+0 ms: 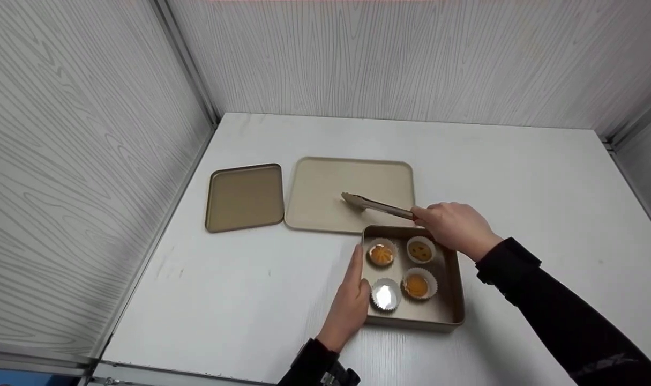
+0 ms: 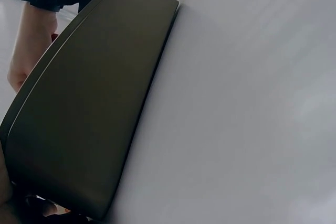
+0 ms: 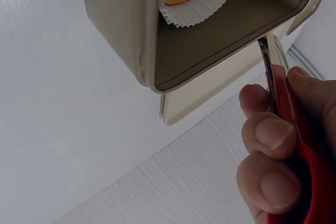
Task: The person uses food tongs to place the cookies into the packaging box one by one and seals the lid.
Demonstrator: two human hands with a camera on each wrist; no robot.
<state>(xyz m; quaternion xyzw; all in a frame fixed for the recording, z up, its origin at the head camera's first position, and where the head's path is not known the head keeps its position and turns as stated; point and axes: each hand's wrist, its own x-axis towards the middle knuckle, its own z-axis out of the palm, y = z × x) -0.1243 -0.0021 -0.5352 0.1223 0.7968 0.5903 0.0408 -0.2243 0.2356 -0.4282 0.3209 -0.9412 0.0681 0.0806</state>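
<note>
My right hand (image 1: pixel 456 228) grips tongs (image 1: pixel 381 207) by their red handle (image 3: pixel 286 98). The tips of the tongs hang over the large beige tray (image 1: pixel 317 179); whether anything is between them I cannot tell. A deep square baking pan (image 1: pixel 453 289) stands in front of the tray. My left hand (image 1: pixel 346 303) holds its left wall, fingers along the outside and thumb at the rim. White paper cups stand inside: an orange flower-shaped pastry (image 1: pixel 381 254), a round pastry with dark cut-outs (image 1: pixel 420 251) and another orange pastry (image 1: pixel 415 286) fill three. The lower left cup (image 1: pixel 385 296) shows a shiny bottom.
A smaller brown tray (image 1: pixel 245 198) lies left of the beige tray, close to its edge. All of this rests on a white table (image 1: pixel 223 289). Wood-grain panels (image 1: pixel 357 59) rise behind the table and at its sides.
</note>
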